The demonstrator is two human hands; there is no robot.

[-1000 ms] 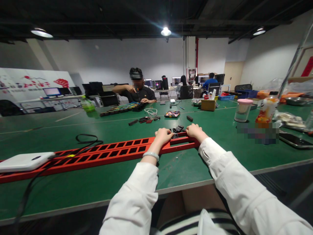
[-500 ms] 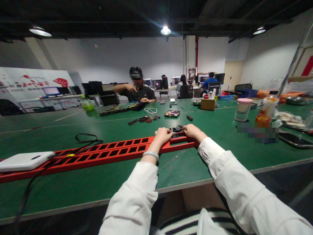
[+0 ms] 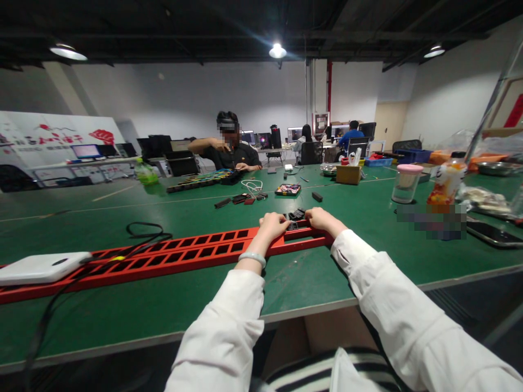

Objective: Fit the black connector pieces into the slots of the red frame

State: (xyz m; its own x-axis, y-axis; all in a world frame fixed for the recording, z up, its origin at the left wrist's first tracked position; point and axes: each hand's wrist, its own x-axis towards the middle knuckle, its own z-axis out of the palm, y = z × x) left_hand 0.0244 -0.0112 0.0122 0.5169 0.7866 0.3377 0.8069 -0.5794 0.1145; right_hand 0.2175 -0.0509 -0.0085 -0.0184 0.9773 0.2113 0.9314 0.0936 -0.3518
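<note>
Two white sleeves (image 3: 223,321) of ours reach forward over the near edge of the green worktop (image 3: 122,310), with a pale bracelet (image 3: 253,258) on our left wrist. At ten o'clock we see a white box (image 3: 49,267) lying on the red frame (image 3: 163,271), and a black cable (image 3: 41,321) trails from there over the near edge. That frame, pierced by two rows of openings, runs from ten o'clock to its open-railed end at twelve, where both our hands are.

The fingers of our left hand (image 3: 273,223) bend down at the frame, their tips beside the black parts (image 3: 297,215); we cannot tell whether they grasp one. Our right hand (image 3: 322,219) curls at the other side of those parts, the fingers partly hidden, so we cannot tell their grip either.

At two o'clock we have a phone (image 3: 494,234) lying flat; at one o'clock, a jar with a pink lid (image 3: 406,185) stands upright. Beyond our hands, at twelve, lie a small black block (image 3: 317,196) and a shallow patterned tray (image 3: 287,189); dark pieces (image 3: 241,200) are scattered at eleven. Farther off at eleven, a co-worker in black (image 3: 216,158) sits facing us.
</note>
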